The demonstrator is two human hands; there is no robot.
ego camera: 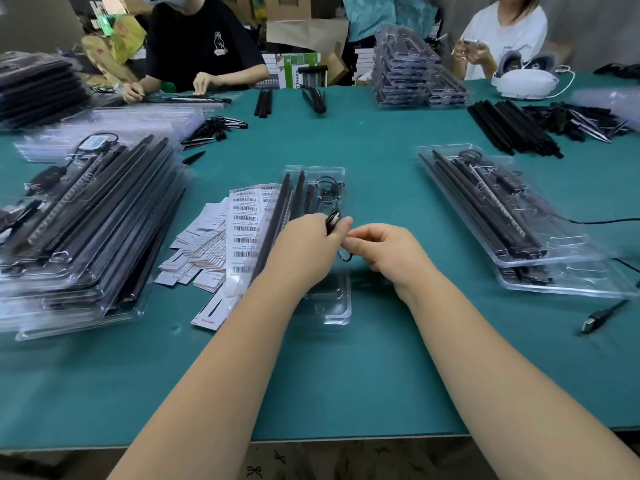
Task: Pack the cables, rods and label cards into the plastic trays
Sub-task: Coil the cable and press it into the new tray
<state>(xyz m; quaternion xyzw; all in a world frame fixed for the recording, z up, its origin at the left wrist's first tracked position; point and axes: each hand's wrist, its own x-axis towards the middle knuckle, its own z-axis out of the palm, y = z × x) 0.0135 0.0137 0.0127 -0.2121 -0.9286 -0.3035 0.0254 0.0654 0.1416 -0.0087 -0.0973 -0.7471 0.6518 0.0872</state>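
Packing in progress: cable point(333, 221) being seated in the tray point(341, 306) at table centre.

Hands. Left hand point(308, 237) over mid-tray, fingers curled round the cable's plug end. Right hand point(381, 251) just beside it, fingertips pinching a small loop of the same cable at the tray's right edge.

Step, as judged: cable coiled and being tucked into the right-hand pocket. Next move likely calls for pressing the loop flat into its recess, then taking a card point(242, 216) from the fan touching the tray's left edge.

Containers.
- Tray in hand: long rods point(277, 209) in the left channels, a cable coil at the top right; near end bare.
- Left stack point(86, 216): filled trays, rods and cables inside.
- Right stack point(502, 209): two trays, upper one filled.
- Far stack point(408, 71): filled trays, contents too small to tell.

Loose rods point(512, 129) lie far right on the table point(311, 375).
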